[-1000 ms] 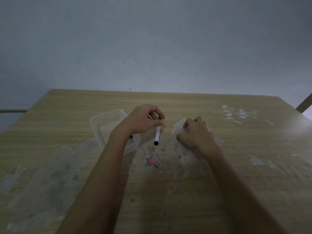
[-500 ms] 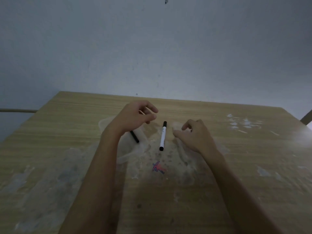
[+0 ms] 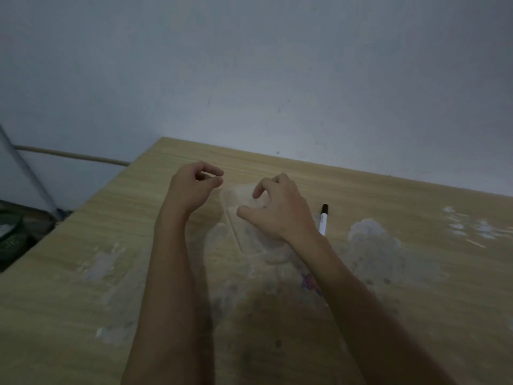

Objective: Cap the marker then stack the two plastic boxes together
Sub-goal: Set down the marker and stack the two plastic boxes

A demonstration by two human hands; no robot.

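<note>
The marker [image 3: 323,219] lies flat on the bench [image 3: 416,273], its black cap on the end pointing away from the person and its white barrel running back toward the right wrist, which hides its near end. It is free of both hands. Just to its left sits a clear plastic box [image 3: 236,218], hard to make out in the dim light; only one box can be told for sure. The right hand [image 3: 280,212] hovers over this box with its fingers [image 3: 259,188] spread and curled downward, thumb out toward the left, gripping nothing; whether the tips touch the plastic cannot be told. The left hand [image 3: 194,184] is raised left of the box, apart from it, thumb and forefinger nearly meeting in a loose ring, with nothing held. The wooden bench top carries pale smears and a small red and blue scribble [image 3: 309,283] beside the right forearm.
</note>
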